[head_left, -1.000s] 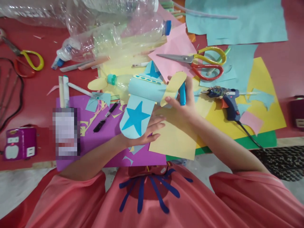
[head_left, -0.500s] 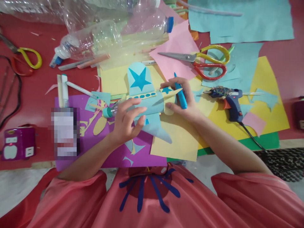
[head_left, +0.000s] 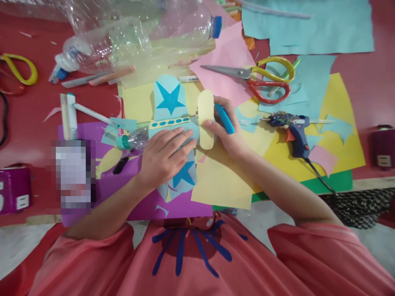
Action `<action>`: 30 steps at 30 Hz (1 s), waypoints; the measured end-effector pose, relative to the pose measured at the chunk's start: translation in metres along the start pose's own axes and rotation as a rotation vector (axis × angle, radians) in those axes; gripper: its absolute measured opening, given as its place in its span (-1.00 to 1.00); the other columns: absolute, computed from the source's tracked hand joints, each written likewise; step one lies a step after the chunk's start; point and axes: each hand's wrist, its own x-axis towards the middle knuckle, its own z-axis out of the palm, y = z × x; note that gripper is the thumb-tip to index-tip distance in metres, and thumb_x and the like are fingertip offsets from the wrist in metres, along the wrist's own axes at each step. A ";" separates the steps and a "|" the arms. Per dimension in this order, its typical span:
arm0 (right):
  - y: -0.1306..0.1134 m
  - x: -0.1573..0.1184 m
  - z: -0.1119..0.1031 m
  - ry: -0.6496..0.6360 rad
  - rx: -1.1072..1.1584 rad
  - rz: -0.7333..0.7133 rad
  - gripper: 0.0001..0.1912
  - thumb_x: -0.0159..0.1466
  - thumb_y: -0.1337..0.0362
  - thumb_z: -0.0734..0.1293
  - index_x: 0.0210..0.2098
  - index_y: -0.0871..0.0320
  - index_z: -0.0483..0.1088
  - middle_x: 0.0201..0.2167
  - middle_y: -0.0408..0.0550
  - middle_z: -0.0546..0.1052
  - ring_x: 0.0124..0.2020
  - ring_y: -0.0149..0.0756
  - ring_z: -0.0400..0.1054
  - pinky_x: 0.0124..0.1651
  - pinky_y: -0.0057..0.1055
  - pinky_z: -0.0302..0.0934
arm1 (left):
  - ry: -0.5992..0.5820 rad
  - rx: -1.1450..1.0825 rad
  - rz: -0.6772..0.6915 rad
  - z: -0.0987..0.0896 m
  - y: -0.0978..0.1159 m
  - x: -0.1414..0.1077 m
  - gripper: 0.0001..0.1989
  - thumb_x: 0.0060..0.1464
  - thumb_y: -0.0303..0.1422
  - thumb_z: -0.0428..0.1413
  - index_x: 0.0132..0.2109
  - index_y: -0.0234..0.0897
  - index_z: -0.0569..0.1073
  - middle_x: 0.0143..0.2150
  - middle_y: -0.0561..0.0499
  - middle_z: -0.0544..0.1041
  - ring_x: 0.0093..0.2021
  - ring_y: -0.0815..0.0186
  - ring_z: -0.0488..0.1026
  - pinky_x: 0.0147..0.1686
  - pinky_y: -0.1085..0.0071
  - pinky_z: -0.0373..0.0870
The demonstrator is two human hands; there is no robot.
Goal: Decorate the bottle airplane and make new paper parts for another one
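Note:
A plastic bottle wrapped in light blue paper (head_left: 154, 129) lies sideways, its green cap (head_left: 122, 142) to the left. Paper wings stick out from it: the upper wing (head_left: 160, 107) and the lower wing (head_left: 191, 174) each carry a blue star. A strip with blue ovals runs along the body. My left hand (head_left: 165, 154) rests on the wrapped bottle, fingers stretched out. My right hand (head_left: 231, 127) grips a blue marker (head_left: 224, 118), its thumb touching the rounded pale yellow paper piece (head_left: 205, 107) at the bottle's right end.
Scissors (head_left: 243, 72) lie behind my right hand, on pink paper. A glue gun (head_left: 293, 127) rests on yellow card at right, its tip pointing left. Clear bottles (head_left: 105, 45) crowd the back left. A blurred phone-like object (head_left: 74, 174) and markers (head_left: 71, 117) are at left.
My left hand has lowered and flattened onto the wrapped bottle. The bottle has turned, so the lower wing's star and the flat face of the yellow end piece show. The view has shifted slightly right.

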 end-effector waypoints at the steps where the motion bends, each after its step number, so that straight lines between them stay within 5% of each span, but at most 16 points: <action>1: 0.001 0.000 0.003 0.003 -0.002 0.003 -0.55 0.31 -0.10 0.24 0.08 -0.12 0.09 -0.03 -0.06 0.50 -0.01 -0.16 0.46 0.03 -0.02 0.42 | 0.007 -0.016 -0.004 0.000 0.000 0.000 -0.62 0.14 -0.39 0.09 0.08 0.09 0.47 0.05 0.08 0.60 0.05 0.17 0.55 0.07 0.16 0.49; 11: -0.001 0.009 0.014 0.102 -0.068 0.049 -0.60 0.35 -0.03 0.22 0.11 -0.12 0.10 -0.06 -0.07 0.48 -0.03 -0.18 0.45 0.04 -0.04 0.41 | 0.005 -0.113 -0.054 0.005 0.001 -0.001 -0.53 0.16 -0.24 0.12 0.21 0.10 0.34 0.17 0.03 0.53 0.17 0.09 0.48 0.15 0.11 0.39; 17: -0.004 0.011 0.002 0.068 -0.098 -0.019 -0.57 0.31 -0.05 0.28 0.08 -0.08 0.15 -0.09 -0.10 0.52 -0.04 -0.23 0.47 -0.01 -0.15 0.44 | -0.051 -0.111 -0.078 0.003 0.001 -0.001 -0.54 0.19 -0.23 0.09 0.23 0.10 0.32 0.20 0.03 0.50 0.22 0.11 0.43 0.18 0.13 0.33; 20: -0.013 0.006 -0.009 0.181 0.013 -0.112 -0.70 0.33 0.01 0.29 -0.03 -0.05 0.24 -0.09 -0.14 0.57 -0.04 -0.29 0.50 0.02 -0.21 0.43 | -0.044 -0.131 -0.090 0.003 0.002 -0.001 -0.53 0.18 -0.23 0.10 0.23 0.10 0.31 0.20 0.02 0.50 0.22 0.10 0.43 0.19 0.13 0.32; 25: -0.028 -0.002 -0.023 0.386 0.113 -0.143 -0.78 0.38 0.05 0.24 -0.17 -0.01 0.45 -0.48 -0.22 0.58 -0.56 -0.40 0.44 -0.51 -0.40 0.32 | -0.023 0.042 -0.001 0.002 0.002 0.000 -0.51 0.20 -0.23 0.08 0.26 0.06 0.28 0.20 -0.01 0.50 0.20 0.13 0.45 0.14 0.17 0.37; 30: -0.032 -0.012 -0.017 0.304 -0.012 -0.151 -0.80 0.31 0.05 0.33 -0.23 0.00 0.50 -0.48 -0.19 0.51 -0.57 -0.40 0.37 -0.54 -0.39 0.28 | -0.031 0.003 0.009 0.001 0.003 0.000 -0.49 0.20 -0.24 0.08 0.28 0.06 0.24 0.21 -0.01 0.49 0.23 0.12 0.42 0.15 0.15 0.34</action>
